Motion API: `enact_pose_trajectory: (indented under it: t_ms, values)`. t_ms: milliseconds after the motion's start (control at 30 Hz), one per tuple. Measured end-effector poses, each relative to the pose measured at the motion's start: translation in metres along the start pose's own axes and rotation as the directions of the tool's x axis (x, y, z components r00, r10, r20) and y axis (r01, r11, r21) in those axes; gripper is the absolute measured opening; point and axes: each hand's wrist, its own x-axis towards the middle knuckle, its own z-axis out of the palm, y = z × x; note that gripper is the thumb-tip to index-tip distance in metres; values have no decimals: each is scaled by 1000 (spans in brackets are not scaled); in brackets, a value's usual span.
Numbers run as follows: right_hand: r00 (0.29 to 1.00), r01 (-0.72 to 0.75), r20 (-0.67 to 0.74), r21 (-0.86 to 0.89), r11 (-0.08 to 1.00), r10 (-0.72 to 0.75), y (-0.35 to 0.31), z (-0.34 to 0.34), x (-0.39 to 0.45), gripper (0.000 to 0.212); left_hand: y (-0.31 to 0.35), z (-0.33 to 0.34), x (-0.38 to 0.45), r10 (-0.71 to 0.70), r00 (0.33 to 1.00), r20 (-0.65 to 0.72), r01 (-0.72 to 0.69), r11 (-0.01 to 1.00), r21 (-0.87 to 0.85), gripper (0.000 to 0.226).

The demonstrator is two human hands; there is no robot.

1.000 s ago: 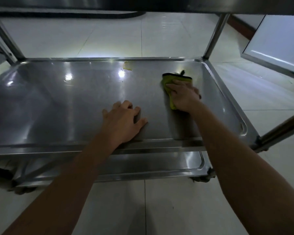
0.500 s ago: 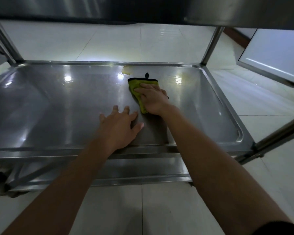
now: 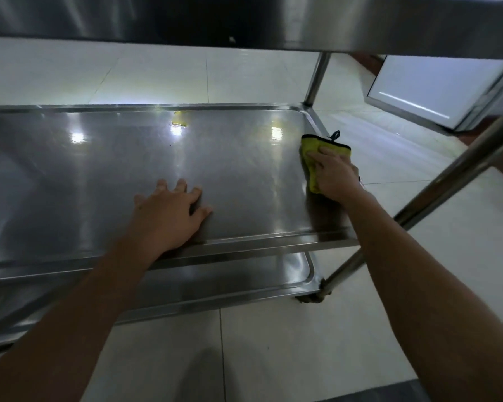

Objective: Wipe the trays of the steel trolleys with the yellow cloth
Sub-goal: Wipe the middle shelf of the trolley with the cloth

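Your right hand (image 3: 336, 177) presses folded yellow cloth (image 3: 312, 161), nubby, black-edged, at right rim of brushed-steel middle tray (image 3: 99, 175). Your left hand (image 3: 169, 216) flat, fingers spread, on tray's near edge. Yellowish smear (image 3: 180, 118) near far rim.

No text, label, brand, number or sign can be read anywhere: the steel tray (image 3: 105, 181) is bare metal and the yellow cloth (image 3: 312, 158) shows no legible tag.
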Motion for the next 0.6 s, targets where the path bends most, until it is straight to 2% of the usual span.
enact_pose_trajectory:
  t_ms: [233,333,433,500,567,600]
  values:
    - [998,-48,44,-89,995,52,5,-5,-45,64,-1,5,1,-3,1000,30,4,999,-38,61]
    - [988,-124,78,-112,986,133,5,-6,-73,70,0,7,2,9,999,47,-6,997,-75,61]
    - [982,-150,100,-117,982,162,0,-10,-99,62,-1,6,4,3,998,64,3,996,-87,58]
    - [985,-121,106,-131,984,135,-4,-13,-119,49,-1,4,5,9,997,78,-2,995,-97,58]
    - [996,-63,50,-171,983,72,-9,-9,-140,33,1,0,2,19,997,81,-10,994,-108,57]
    - [999,-44,13,-157,987,46,-11,-6,-149,31,2,-3,1,16,997,75,-8,994,-111,56]
